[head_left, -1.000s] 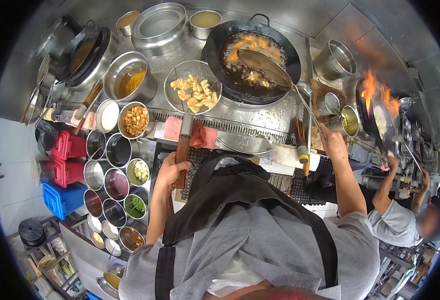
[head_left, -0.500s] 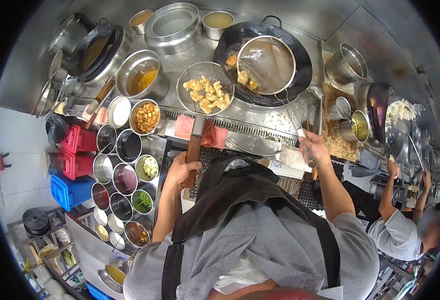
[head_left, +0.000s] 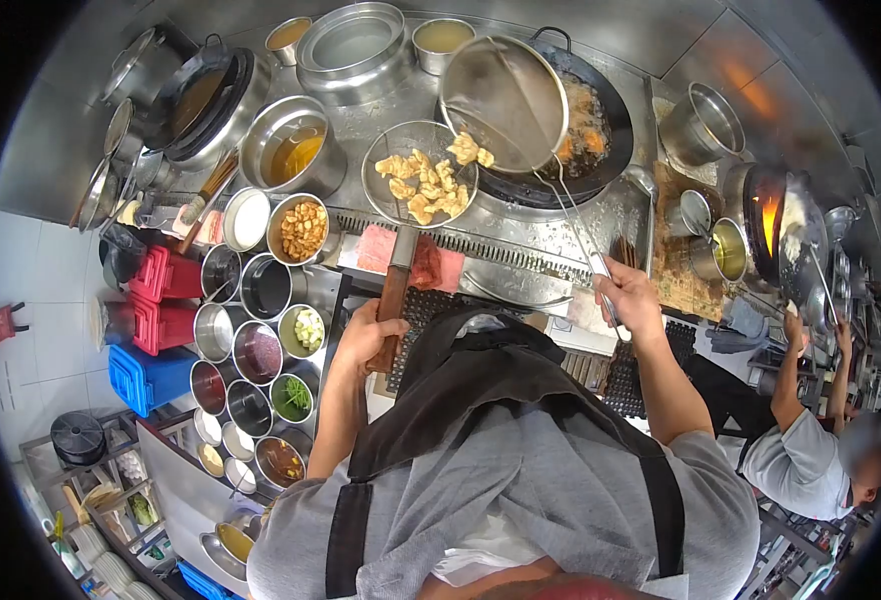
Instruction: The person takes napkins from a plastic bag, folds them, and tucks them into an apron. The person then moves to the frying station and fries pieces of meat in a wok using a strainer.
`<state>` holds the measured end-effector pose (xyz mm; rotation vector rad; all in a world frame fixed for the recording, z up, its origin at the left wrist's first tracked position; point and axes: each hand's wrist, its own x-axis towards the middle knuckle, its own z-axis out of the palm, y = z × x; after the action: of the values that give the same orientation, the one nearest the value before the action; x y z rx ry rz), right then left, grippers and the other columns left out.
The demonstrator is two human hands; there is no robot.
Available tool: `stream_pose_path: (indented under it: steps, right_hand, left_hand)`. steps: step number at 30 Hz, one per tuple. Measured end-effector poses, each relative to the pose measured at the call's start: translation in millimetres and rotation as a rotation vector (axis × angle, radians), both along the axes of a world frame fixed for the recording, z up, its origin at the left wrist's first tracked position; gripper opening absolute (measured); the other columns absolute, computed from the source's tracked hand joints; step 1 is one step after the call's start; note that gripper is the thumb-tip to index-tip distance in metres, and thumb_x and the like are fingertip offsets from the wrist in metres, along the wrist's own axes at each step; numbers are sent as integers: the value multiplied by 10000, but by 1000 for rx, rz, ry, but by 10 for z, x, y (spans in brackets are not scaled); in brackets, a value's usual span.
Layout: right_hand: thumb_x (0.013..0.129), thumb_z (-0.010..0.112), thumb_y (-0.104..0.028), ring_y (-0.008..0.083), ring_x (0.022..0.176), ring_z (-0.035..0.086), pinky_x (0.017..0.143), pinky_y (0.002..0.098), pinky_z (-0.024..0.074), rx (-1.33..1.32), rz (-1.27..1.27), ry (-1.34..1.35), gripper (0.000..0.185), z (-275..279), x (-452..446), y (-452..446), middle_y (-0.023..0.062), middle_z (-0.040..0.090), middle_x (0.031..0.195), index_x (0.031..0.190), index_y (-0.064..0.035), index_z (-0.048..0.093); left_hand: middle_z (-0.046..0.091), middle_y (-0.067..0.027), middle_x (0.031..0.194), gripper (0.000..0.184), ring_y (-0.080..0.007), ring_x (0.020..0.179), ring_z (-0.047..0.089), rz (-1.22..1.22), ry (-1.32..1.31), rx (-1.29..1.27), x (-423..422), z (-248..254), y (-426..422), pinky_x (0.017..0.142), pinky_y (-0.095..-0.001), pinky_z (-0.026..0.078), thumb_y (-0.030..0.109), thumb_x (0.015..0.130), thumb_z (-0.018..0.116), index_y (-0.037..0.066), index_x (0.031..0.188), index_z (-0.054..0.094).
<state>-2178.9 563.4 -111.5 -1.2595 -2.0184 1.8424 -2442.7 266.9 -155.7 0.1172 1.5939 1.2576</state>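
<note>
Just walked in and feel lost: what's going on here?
The person's left hand grips a strainer's wooden handle; golden food pieces lie in its mesh. The right hand holds a skimmer tilted beside it, with pieces at its lower edge. More pieces sit in the bubbling wok. At right, a co-worker works near flames.

Back of the range: one wide steel pot [head_left: 354, 88], a steel cup [head_left: 446, 64] of yellowish liquid just beside it. Upper left: one dark wok [head_left: 198, 108]; below it, a wooden-handled brush [head_left: 204, 207], lying aslant. Left of centre: one deep steel pot [head_left: 331, 172], part-filled with amber liquid; two round containers, one of white contents [head_left: 248, 220], one of brown pieces [head_left: 304, 229]. Lower left: clustered steel tins, including pale diced pieces [head_left: 309, 328] and cut greens [head_left: 292, 396]. Beside these: two red bins [head_left: 163, 322], one blue bin [head_left: 144, 381]. Far right: a person in grey [head_left: 793, 462] near an orange flame [head_left: 769, 222].
</note>
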Motion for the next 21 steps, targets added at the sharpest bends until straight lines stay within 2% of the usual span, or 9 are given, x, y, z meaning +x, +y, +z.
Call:
stream_pose_path:
  steps: [3, 5, 7, 8, 12, 14, 18, 19, 21]
  right_hand:
    - [869, 575, -85, 72, 428, 477, 413, 261, 387, 242, 72, -101, 349, 89, -201, -65, 22, 543, 582, 1216, -79, 604]
    - [866, 581, -101, 133, 458, 522, 485, 302, 445, 319, 94, -143, 346, 30, -249, -43, 79, 568, 593, 1211, -97, 603]
    - [854, 592, -110, 267, 529, 575, 592, 346, 483, 626, 148, -85, 346, -4, -274, 5, 173, 598, 649, 1200, -101, 605]
    - [845, 598, -122, 369, 658, 598, 663, 371, 486, 698, 111, -24, 364, 42, -275, 33, 246, 600, 746, 1209, -99, 592]
    - [841, 590, -125, 398, 759, 618, 705, 395, 492, 691, -92, -292, 360, 157, -216, 384, 269, 614, 838, 1196, -67, 593]
    - [843, 565, -118, 402, 829, 623, 752, 437, 494, 990, -162, -324, 349, -66, -92, 736, 271, 620, 887, 1181, -31, 588]
    - [849, 540, -113, 389, 811, 637, 772, 440, 507, 1120, -146, -443, 349, -412, 8, 1095, 260, 634, 899, 1181, -12, 576]
    - [856, 548, -109, 334, 635, 656, 615, 423, 531, 729, -225, -420, 290, -496, -65, 1110, 228, 653, 783, 1122, -5, 600]
    - [860, 563, -98, 235, 471, 587, 444, 368, 482, 270, -289, -237, 181, -673, -230, 1124, 150, 602, 645, 994, 11, 618]
  left_hand:
    - [550, -71, 682, 288, -177, 491, 542, -5, -3, -2, -30, 47, -5, 453, -299, 450, 35, 723, 648, -16, 967, 505]
    - [551, -72, 682, 288, -177, 487, 541, -8, -11, 5, -35, 14, -4, 453, -296, 449, 35, 724, 647, -15, 968, 503]
    - [552, -70, 686, 287, -169, 500, 543, -11, -48, 41, -86, -103, -25, 458, -291, 454, 38, 727, 647, -10, 971, 504]
    - [552, -70, 686, 287, -169, 500, 543, -15, -48, 48, -98, -130, -21, 458, -291, 454, 38, 727, 647, -10, 971, 504]
    - [554, -67, 694, 285, -159, 531, 547, 24, -97, 102, -167, -327, -45, 473, -284, 470, 35, 723, 650, -1, 967, 506]
    - [554, -66, 695, 287, -157, 540, 548, 33, -108, 141, -228, -467, -60, 478, -283, 475, 33, 721, 651, 2, 966, 506]
    - [565, -70, 713, 280, -158, 540, 550, 64, -98, 158, -362, -629, -64, 484, -284, 477, 27, 720, 649, 2, 962, 510]
    - [568, -71, 717, 275, -158, 541, 550, 84, -84, 150, -397, -640, -43, 483, -285, 475, 26, 721, 647, 3, 959, 512]
    - [575, -73, 719, 252, -161, 539, 553, 80, -90, 143, -479, -626, -20, 481, -288, 469, 26, 726, 642, 2, 945, 519]
